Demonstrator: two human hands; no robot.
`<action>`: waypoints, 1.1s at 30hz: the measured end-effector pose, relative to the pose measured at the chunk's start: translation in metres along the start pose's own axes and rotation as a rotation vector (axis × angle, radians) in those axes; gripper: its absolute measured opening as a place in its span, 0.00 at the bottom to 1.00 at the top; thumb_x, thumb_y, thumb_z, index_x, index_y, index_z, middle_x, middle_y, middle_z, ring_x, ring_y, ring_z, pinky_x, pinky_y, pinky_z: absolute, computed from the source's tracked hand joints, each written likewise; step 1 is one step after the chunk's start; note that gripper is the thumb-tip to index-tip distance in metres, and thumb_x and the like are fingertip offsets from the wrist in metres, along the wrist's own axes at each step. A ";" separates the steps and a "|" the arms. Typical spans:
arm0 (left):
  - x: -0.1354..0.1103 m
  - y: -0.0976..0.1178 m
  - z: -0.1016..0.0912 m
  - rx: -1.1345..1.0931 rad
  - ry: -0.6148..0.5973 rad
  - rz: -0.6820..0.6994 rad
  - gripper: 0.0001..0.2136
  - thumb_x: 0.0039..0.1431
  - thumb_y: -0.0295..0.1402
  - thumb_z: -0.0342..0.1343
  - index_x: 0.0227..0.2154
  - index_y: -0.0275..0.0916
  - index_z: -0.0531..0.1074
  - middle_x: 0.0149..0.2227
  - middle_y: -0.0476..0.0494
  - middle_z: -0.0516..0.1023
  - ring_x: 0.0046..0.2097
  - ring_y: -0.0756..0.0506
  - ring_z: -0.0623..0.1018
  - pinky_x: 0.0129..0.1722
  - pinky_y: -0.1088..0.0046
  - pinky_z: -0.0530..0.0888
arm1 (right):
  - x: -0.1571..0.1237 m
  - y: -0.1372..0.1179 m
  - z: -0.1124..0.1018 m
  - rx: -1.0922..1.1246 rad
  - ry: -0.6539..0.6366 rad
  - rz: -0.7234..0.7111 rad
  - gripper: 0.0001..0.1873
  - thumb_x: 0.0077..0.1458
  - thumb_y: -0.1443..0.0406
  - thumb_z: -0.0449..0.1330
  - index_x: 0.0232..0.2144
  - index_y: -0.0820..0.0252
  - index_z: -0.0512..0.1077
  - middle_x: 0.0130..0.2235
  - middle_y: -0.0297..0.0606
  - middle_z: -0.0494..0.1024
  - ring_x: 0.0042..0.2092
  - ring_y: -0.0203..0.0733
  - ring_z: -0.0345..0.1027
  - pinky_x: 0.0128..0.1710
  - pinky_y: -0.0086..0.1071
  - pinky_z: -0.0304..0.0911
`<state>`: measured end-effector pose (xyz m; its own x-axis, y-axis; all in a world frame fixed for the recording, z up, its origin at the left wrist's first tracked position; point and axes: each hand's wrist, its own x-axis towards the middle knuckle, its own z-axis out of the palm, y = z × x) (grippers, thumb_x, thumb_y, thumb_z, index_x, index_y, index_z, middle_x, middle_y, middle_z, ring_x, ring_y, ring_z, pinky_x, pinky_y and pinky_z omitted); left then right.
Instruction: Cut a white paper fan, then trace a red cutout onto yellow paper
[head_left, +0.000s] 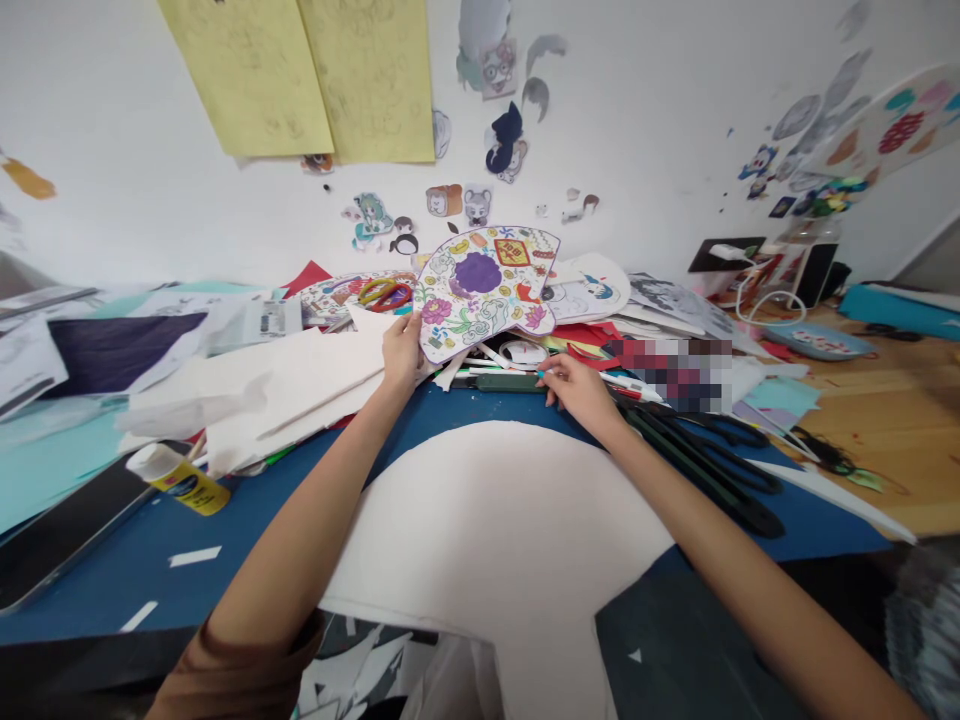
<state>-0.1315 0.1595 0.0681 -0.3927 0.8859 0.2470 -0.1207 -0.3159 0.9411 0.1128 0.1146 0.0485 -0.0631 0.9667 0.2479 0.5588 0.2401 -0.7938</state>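
My left hand [403, 350] grips the lower left edge of a fan-shaped paper cutout [487, 285], coloured with flowers, food and a purple round patch. The cutout stands tilted against the pile at the wall. My right hand [574, 388] has its fingers curled together at the end of a dark green slim tool [510, 383]; a small teal spot shows at the fingertips, and what they pinch, if anything, I cannot make out. Below both arms lies a large blank white fan-shaped paper [502, 520] with a handle, reaching over the table's front edge.
A yellow glue stick [187, 484] lies tilted at left, by white paper sheets [300, 385] and a dark tablet [67, 530]. Black scissors [720, 430] lie at right near a long dark green tool [697, 470]. Red-and-yellow scissors [385, 293] rest on the pile.
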 end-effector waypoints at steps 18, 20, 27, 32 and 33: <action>-0.029 0.034 0.018 0.448 -0.462 0.036 0.06 0.51 0.25 0.55 0.33 0.36 0.73 0.40 0.41 0.75 0.40 0.46 0.74 0.34 0.76 0.70 | 0.005 0.002 -0.004 -0.012 0.060 -0.052 0.11 0.58 0.60 0.56 0.33 0.65 0.69 0.30 0.32 0.72 0.29 0.31 0.66 0.31 0.30 0.65; -0.062 0.052 0.012 0.572 -0.652 0.083 0.03 0.47 0.24 0.60 0.27 0.37 0.75 0.31 0.44 0.77 0.35 0.46 0.75 0.36 0.74 0.70 | 0.007 0.002 -0.005 -0.012 0.088 -0.067 0.14 0.59 0.59 0.55 0.29 0.64 0.69 0.30 0.33 0.72 0.32 0.33 0.66 0.34 0.32 0.65; -0.245 0.058 -0.041 1.122 -1.033 1.192 0.27 0.58 0.52 0.47 0.51 0.36 0.68 0.53 0.39 0.71 0.53 0.41 0.72 0.49 0.69 0.70 | 0.005 0.001 -0.007 0.013 0.137 -0.062 0.15 0.62 0.58 0.51 0.43 0.64 0.67 0.26 0.29 0.70 0.22 0.29 0.62 0.27 0.28 0.64; -0.287 0.039 -0.052 1.221 -0.657 1.276 0.17 0.63 0.30 0.42 0.50 0.40 0.70 0.50 0.47 0.75 0.49 0.42 0.75 0.47 0.66 0.71 | 0.009 0.005 -0.004 -0.078 0.146 -0.035 0.13 0.60 0.59 0.54 0.39 0.64 0.69 0.30 0.32 0.71 0.26 0.30 0.64 0.28 0.28 0.65; -0.289 0.037 -0.052 1.191 -0.588 1.268 0.18 0.62 0.27 0.41 0.48 0.41 0.71 0.48 0.48 0.76 0.49 0.43 0.75 0.49 0.67 0.70 | 0.009 0.004 -0.005 -0.103 0.145 -0.035 0.13 0.60 0.58 0.54 0.38 0.64 0.69 0.30 0.32 0.71 0.27 0.30 0.64 0.29 0.29 0.65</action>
<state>-0.0699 -0.1258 0.0200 0.6428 0.4072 0.6488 0.6968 -0.6627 -0.2745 0.1185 0.1242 0.0500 0.0320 0.9332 0.3579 0.6402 0.2559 -0.7243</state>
